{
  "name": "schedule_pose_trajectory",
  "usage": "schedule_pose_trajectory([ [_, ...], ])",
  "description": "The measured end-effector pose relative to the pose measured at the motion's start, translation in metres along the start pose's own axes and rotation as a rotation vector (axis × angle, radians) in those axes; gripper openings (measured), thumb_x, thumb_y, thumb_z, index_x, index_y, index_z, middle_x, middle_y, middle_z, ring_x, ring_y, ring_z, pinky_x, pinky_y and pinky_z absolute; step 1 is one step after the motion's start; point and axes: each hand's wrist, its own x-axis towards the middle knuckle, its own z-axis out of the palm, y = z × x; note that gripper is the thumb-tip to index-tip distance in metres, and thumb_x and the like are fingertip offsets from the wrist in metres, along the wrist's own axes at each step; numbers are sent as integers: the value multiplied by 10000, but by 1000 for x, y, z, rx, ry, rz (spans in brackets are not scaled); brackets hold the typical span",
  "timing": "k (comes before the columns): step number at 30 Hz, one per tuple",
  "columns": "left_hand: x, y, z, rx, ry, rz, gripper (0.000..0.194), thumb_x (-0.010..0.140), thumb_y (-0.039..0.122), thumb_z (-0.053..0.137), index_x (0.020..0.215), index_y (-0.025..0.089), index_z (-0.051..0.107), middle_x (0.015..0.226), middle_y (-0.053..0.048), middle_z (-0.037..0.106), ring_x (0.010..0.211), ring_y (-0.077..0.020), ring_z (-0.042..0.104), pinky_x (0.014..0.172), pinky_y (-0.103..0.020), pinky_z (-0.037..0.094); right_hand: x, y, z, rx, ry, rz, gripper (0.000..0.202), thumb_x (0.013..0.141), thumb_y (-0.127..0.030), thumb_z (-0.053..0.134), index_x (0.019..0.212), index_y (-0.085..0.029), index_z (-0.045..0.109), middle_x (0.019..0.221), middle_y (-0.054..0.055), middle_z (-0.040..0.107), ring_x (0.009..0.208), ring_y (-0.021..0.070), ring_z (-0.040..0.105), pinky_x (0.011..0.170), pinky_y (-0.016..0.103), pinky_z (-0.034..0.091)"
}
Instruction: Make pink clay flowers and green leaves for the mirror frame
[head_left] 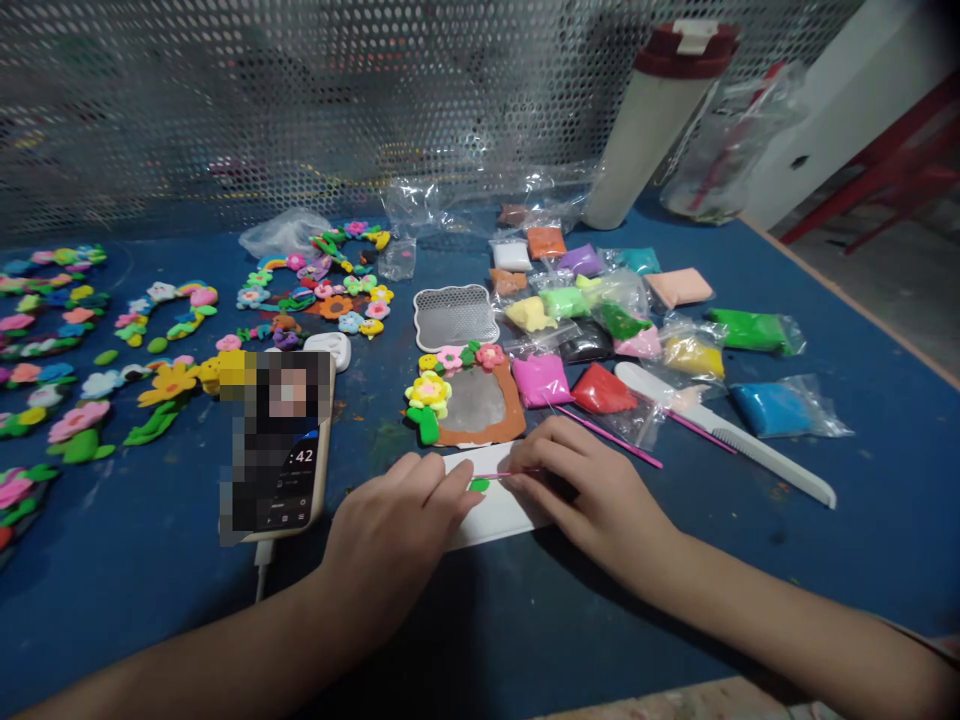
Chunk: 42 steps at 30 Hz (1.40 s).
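2 hands noted: L hand (401, 515) & R hand (592, 490) over white board (510, 520), grn clay piece (480, 486) btwn.

Grn clay piece is seen flat on white board, right by L fingertips, a little apart from R fingertips, on near side of thin pink stick (493, 476). Pink stick is gripped btwn thumb & fingers of R hand, laid roughly level across board. L fingers are bent over board's L part, tips by stick's other end; whether it's pinched there can't be told. Brown-rimmed mirror w/ clay flowers (514, 400) is located just beyond board; clay packets (541, 382) are spread beyond R hand, w/ white comb (772, 460) to R. Phone (296, 480) is placed L of L hand, cable (261, 570) attached.
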Motion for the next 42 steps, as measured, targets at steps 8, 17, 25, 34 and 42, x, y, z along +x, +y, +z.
schedule_pose_trajectory([
  [8, 0, -1, 4, 3, 37, -8, 256, 913, 321, 440, 1009, 155, 611, 670, -18, 580, 621, -172, 542, 507, -279, 332, 1, 0, 3, -3, -21, -9, 105, 869, -156, 488, 840, -170, 588, 836, 47, 554, 801, 165, 504, 716, 299, 423],
  [17, 1, -1, 1, 6, 12, -9, 270, 926, 322, 408, 979, 158, 615, 647, -16, 573, 613, -168, 537, 508, -274, 328, 2, 1, 2, -36, -40, -37, 120, 879, -160, 473, 845, -168, 587, 857, 61, 563, 813, 171, 506, 717, 305, 433],
  [25, 2, 0, 2, 30, 37, 12, 263, 922, 327, 414, 931, 160, 617, 620, -8, 552, 581, -171, 528, 485, -280, 321, 4, 3, 2, -86, -48, -127, 152, 879, -135, 446, 877, -158, 596, 898, 89, 566, 829, 175, 512, 715, 301, 451],
  [34, -1, 2, -3, 70, 190, 69, 123, 884, 228, 513, 901, 140, 597, 690, -10, 613, 610, -156, 556, 557, -278, 381, 4, 5, 6, -259, -54, -176, 163, 884, -139, 444, 792, -160, 578, 797, 53, 525, 724, 153, 461, 643, 276, 405],
  [42, -1, 1, -2, 105, 255, 98, 158, 909, 210, 462, 891, 136, 600, 723, -15, 632, 657, -142, 578, 596, -262, 403, 8, -7, -6, -462, -55, -334, 185, 888, -117, 425, 842, -149, 601, 846, 67, 541, 745, 169, 446, 641, 282, 366],
])
